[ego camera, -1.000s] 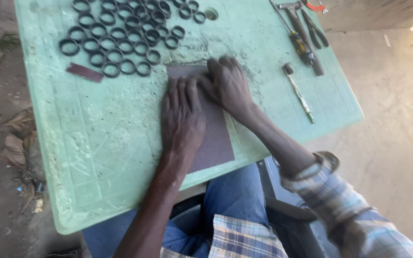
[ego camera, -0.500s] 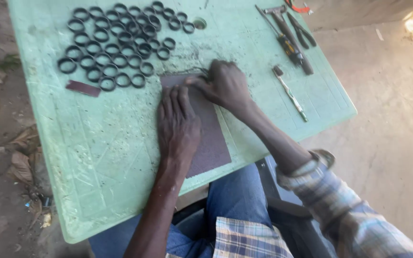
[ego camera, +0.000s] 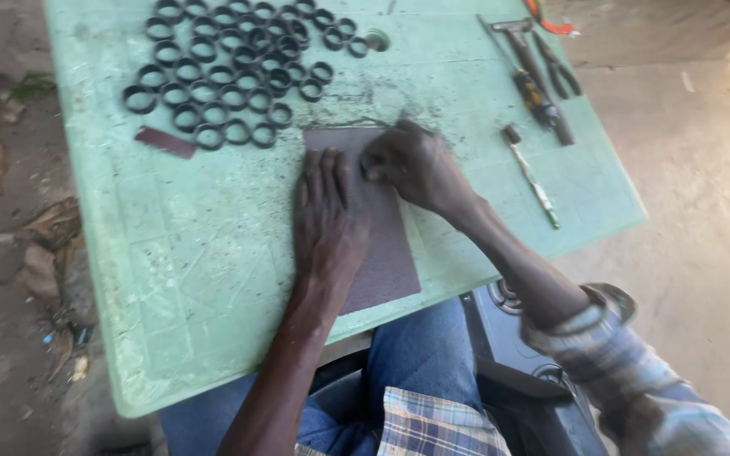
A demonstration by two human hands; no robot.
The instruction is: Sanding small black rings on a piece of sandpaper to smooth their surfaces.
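Note:
A dark brown abrasive sheet (ego camera: 390,262) lies on the green table (ego camera: 196,270) in front of me. My left hand (ego camera: 329,215) lies flat on it, palm down with the fingers spread, pinning it to the table. At the sheet's far end my right hand (ego camera: 420,165) is curled, its fingertips pressing a small black ring (ego camera: 371,164) onto the sheet; the fingers hide most of that ring.
Several black rings (ego camera: 230,72) lie in rows at the table's far left, next to a small brown strip (ego camera: 165,142). At the right lie hand tools (ego camera: 538,84) and a thin screwdriver-like tool (ego camera: 532,176). Bare ground surrounds the table.
My right hand has drawn its fingers back from the sheet's far edge and curled them tighter. The left hand stays flat on the sheet. The view has shifted slightly.

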